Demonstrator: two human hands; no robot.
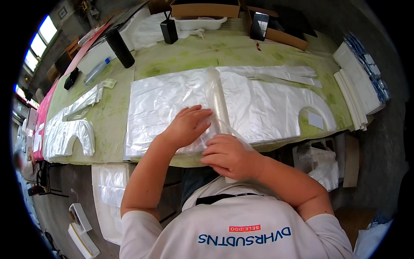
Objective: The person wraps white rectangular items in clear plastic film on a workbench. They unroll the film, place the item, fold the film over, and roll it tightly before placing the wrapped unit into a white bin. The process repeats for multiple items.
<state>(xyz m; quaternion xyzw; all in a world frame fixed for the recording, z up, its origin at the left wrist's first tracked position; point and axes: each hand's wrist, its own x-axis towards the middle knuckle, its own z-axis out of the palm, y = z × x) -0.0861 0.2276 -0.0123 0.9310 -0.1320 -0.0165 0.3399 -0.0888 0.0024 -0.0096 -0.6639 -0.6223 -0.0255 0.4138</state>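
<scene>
A clear, shiny plastic roll or tube (220, 105) lies front to back across a flat stack of thin, whitish plastic sheets (157, 101). My left hand (187, 127) rests on the sheets just left of the roll, fingers stretched out and slightly apart. Over the roll's near end, my right hand (228, 156) is curled, with loose clear film running past its fingers. Its palm is hidden. To the right, the plastic continues as a flat piece (267, 108) with a rounded cutout and long strips at its far side.
Another folded plastic piece (79, 129) lies at the left. Farther back are a bottle (97, 71), a black cylinder (119, 48), a black box (168, 31) and a cardboard box (280, 34). White rolls (351, 99) and stacked packs (362, 73) line the right edge.
</scene>
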